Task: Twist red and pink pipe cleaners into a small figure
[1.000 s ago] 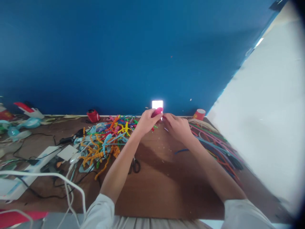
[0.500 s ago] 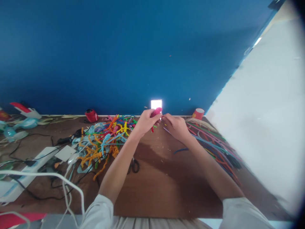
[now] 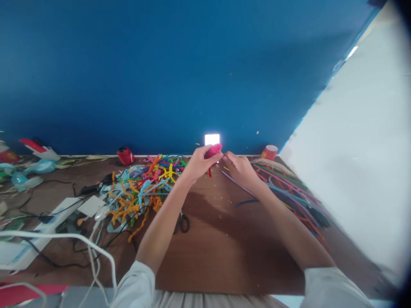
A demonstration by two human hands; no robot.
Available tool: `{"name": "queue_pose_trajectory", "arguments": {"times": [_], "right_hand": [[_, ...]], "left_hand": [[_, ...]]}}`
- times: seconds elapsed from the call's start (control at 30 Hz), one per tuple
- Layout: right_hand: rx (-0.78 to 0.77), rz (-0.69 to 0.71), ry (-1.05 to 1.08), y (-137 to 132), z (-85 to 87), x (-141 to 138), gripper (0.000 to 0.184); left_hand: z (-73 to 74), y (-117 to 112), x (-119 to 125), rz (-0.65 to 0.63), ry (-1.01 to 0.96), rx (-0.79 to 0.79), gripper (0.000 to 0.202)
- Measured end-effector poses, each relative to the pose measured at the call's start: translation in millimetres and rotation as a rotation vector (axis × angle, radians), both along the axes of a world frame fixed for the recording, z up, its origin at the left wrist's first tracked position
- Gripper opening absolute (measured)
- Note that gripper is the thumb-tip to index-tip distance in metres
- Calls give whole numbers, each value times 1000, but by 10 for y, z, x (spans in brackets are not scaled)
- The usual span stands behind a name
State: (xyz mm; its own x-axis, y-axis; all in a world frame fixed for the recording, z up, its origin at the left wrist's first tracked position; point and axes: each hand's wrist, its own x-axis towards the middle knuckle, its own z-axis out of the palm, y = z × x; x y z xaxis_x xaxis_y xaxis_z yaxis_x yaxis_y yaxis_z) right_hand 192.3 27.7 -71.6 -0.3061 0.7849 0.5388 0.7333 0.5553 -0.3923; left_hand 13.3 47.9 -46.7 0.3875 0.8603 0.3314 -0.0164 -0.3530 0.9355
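My left hand (image 3: 196, 166) is closed around a bright pink, coiled fuzzy pipe cleaner (image 3: 215, 149), which sticks up past the thumb. A short red piece (image 3: 210, 172) shows below those fingers. Almost touching it, my right hand (image 3: 238, 168) has thumb and fingertips pinched together; what lies between them is too small or hidden to make out. Behind the pink coil a bright lit screen (image 3: 212, 139) stands against the wall. Under my right hand a thin purple pipe cleaner (image 3: 236, 183) lies on the table.
Left of my arms lies a tangled heap of twisted pipe cleaners (image 3: 128, 201), with black scissors (image 3: 183, 223) near my left forearm. Straight pipe cleaners (image 3: 289, 192) lie at right by a red paper cup (image 3: 269, 152). A red can (image 3: 125, 156), power strip (image 3: 48, 231) and cables are leftward.
The pink coil shows a little more above my left hand. Both hands stay close together, and the whole view has shifted slightly.
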Motion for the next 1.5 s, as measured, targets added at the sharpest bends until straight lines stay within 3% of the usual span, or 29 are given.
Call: {"name": "queue_pose_trajectory", "arguments": {"times": [0.2,0.4,0.53,0.8,1.07,1.3,1.5], "right_hand": [[-27,50,24,-9,38,-11,38],[82,-124,-268,-29,33,-61,37],[158,-190,-453,-16,-27,-37,26],[267,-176,-396,9,-77,-3,21],[212,-46,-226,-33,83,106,35],[229,-238,-337,-36,53,150,36],[230,-307,-235,40,43,184,40]], "left_hand": [[-40,15,41,69,35,103,30],[-74,45,6,218,193,142,25],[-68,48,1,263,250,157,24],[-13,7,-3,187,196,138,26],[65,35,-128,148,96,92,27],[91,94,-287,67,148,62,31],[103,130,-357,-34,180,48,35]]}}
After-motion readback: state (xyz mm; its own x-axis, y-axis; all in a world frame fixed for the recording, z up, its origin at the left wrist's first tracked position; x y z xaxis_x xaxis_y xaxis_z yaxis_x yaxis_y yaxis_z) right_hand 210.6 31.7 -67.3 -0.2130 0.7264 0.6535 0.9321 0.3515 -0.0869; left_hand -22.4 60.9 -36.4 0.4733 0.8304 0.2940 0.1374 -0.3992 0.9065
